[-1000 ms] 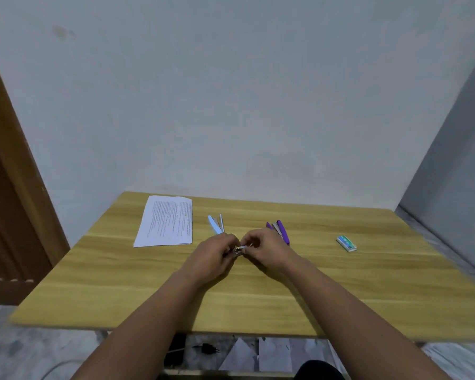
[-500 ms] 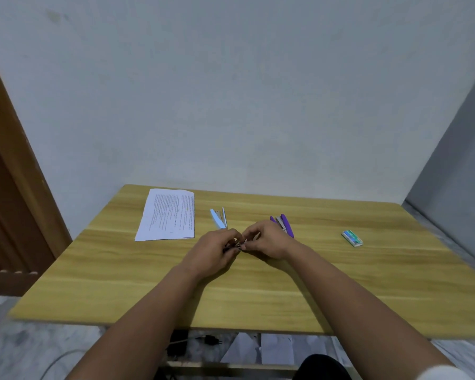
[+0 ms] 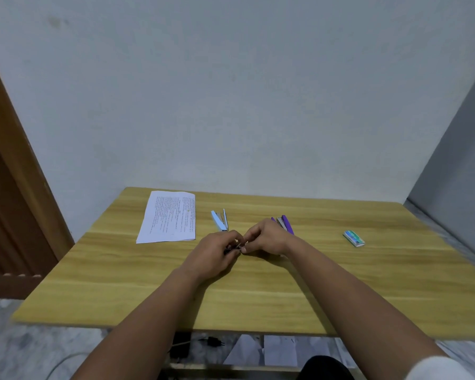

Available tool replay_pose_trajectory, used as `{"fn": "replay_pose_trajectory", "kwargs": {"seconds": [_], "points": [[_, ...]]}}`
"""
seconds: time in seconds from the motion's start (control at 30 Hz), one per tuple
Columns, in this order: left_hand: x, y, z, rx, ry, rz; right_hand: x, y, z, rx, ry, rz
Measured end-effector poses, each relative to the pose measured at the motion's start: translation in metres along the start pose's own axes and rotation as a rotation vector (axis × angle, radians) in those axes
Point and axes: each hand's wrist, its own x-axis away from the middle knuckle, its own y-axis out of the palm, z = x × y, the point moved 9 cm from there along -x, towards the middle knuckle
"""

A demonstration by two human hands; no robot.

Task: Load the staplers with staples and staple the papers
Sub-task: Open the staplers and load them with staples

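The wooden worktop (image 3: 340, 283), pale yellow with long streaked grain and a smooth matt face, fills the lower half of the view against a plain grey-white wall. Compared with a second ago the view has tipped upward, so the worktop sits lower in the picture, while everything lying on it has kept its place; the two hands have stayed together at the middle and only reworked their pinch slightly. That reads as the fiddly stage of handling staples continuing, with neither stapler loaded yet. The papers (image 3: 167, 217), a flat white printed stack with crisp edges, lie at the far left, well apart from the hands. The left hand (image 3: 213, 255) and right hand (image 3: 268, 238) meet fingertip to fingertip just above the wood, each grip closed down to a narrow pinch on a small thin metallic strip of staples (image 3: 238, 246); it is too small to say whether it is being split or merely held. The blue stapler (image 3: 220, 220), slim hard plastic with a bare metal channel, lies swung open just beyond the left hand. The purple stapler (image 3: 285, 224), the same shape, also lies open, partly hidden behind the right hand. Far to the right, well apart from both, rests the staple box (image 3: 353, 238), a small glossy green-and-white card carton lying flat.
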Motion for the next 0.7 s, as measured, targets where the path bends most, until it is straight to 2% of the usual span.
{"fn": "replay_pose_trajectory", "kwargs": {"seconds": [0.2, 0.5, 0.7], "points": [[0.0, -0.002, 0.002, -0.009, -0.004, 0.003, 0.002, -0.003, 0.005, -0.061, -0.007, 0.014], [0.001, -0.003, 0.004, -0.022, 0.0, -0.001, 0.01, -0.003, 0.004, -0.021, -0.066, 0.063], [0.001, -0.002, 0.004, -0.046, 0.013, 0.011, 0.027, -0.003, -0.002, -0.103, -0.068, 0.089]]}}
